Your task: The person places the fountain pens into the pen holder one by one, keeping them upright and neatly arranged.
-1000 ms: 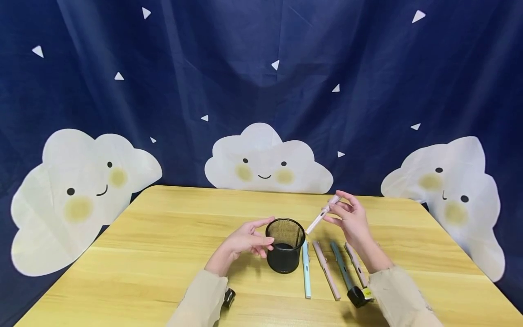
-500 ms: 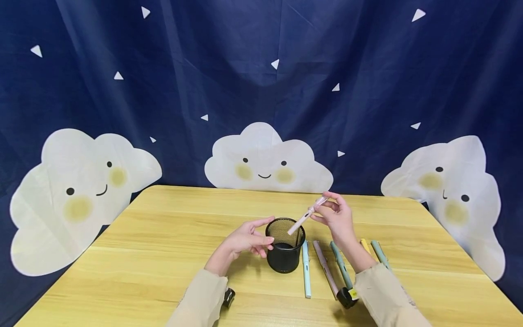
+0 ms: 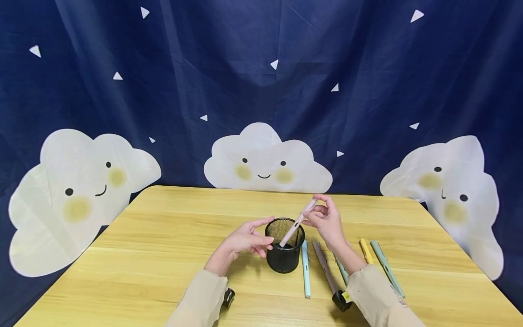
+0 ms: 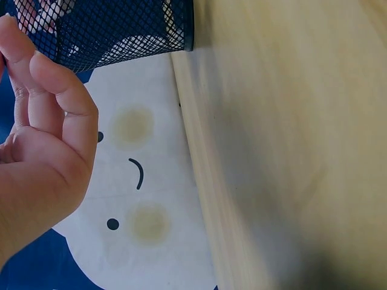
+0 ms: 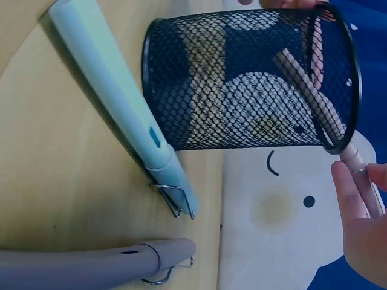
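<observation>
The left hand (image 3: 247, 238) holds the near left side of the black mesh pen holder (image 3: 283, 262) between thumb and index finger, and the holder stands upright on the table (image 3: 163, 254). To that hand's right, the pale pink pen (image 3: 292, 231) leans through the mouth, its lower end inside but apart from the base. The right hand (image 3: 328, 223) pinches its upper end. Below the right hand lie a light blue pen (image 3: 306, 270), a mauve pen (image 3: 324, 265) and a teal pen (image 3: 341, 269) partly hidden by the forearm; past that forearm lie a yellow pen (image 3: 366, 252) and a green pen (image 3: 387, 268). The step appears to be inserting the pink pen; the next move likely calls for lowering it, then loosening the right fingers while the left steadies the holder.
</observation>
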Demonstrator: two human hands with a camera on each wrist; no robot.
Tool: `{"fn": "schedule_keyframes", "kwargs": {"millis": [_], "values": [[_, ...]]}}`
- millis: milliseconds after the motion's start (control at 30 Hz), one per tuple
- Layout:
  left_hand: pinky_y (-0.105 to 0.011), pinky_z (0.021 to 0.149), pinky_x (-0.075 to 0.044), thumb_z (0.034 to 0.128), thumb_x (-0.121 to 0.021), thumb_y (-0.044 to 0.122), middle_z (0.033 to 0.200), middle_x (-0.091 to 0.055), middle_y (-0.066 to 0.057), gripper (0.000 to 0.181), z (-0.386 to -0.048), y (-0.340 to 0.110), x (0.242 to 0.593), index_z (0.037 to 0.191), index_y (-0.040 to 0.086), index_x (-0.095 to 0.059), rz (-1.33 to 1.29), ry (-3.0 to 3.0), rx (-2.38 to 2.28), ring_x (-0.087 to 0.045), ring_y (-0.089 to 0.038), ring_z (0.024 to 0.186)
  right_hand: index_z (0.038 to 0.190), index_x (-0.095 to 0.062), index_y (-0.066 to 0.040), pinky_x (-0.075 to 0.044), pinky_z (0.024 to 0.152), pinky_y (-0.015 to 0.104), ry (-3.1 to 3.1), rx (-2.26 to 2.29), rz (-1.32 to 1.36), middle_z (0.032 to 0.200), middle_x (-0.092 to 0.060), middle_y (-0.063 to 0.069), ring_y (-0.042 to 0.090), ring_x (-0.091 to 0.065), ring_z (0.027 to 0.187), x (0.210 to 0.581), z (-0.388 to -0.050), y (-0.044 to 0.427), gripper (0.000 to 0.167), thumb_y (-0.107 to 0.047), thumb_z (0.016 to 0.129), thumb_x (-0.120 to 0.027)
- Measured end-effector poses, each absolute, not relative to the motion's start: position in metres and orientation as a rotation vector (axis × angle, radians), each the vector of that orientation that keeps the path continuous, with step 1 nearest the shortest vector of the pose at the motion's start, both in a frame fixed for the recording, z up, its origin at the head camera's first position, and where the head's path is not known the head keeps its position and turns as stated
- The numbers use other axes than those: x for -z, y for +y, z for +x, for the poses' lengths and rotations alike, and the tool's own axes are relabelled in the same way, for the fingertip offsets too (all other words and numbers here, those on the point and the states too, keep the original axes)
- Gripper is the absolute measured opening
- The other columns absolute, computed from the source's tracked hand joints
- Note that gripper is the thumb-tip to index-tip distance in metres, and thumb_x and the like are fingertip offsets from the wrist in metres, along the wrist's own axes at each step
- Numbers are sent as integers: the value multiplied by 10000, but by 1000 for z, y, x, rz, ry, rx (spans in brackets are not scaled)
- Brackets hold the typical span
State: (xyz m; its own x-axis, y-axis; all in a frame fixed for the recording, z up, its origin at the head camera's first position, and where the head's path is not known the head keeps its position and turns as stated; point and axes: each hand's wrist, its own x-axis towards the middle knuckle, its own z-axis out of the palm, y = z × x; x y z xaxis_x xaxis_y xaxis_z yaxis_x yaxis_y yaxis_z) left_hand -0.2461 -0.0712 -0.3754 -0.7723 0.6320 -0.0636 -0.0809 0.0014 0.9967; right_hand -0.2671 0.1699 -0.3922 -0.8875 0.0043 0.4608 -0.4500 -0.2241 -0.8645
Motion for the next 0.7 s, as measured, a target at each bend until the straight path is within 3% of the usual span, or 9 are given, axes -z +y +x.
{"fn": "schedule_keyframes", "kwargs": {"millis": [133,433,700], "values": [[-192,447,-434,837,-593,25,675,-649,-42,687,-246,-72,375,1411,33,-214,566,1771,-1830,-586,-111,483,1148,-465,-23,-531,586,298,-1763,-2139,546,771,-568,77,128,-621,672,372,-251,157,438,119,754,-591],[-190,451,-431,836,-599,36,684,-648,-45,692,-245,-72,375,1413,43,-216,554,1773,-1828,-580,-106,484,1115,-501,99,-512,604,209,-1941,-1965,367,778,-608,199,70,-588,631,364,-242,144,381,171,749,-580],[-186,450,-429,849,-562,2,690,-649,-54,651,-245,-71,375,1410,55,-235,542,1781,-1831,-577,-105,481,1106,-569,79,-473,608,170,-2055,-1870,307,842,-614,249,54,-568,659,365,-242,140,357,132,756,-613]]}}
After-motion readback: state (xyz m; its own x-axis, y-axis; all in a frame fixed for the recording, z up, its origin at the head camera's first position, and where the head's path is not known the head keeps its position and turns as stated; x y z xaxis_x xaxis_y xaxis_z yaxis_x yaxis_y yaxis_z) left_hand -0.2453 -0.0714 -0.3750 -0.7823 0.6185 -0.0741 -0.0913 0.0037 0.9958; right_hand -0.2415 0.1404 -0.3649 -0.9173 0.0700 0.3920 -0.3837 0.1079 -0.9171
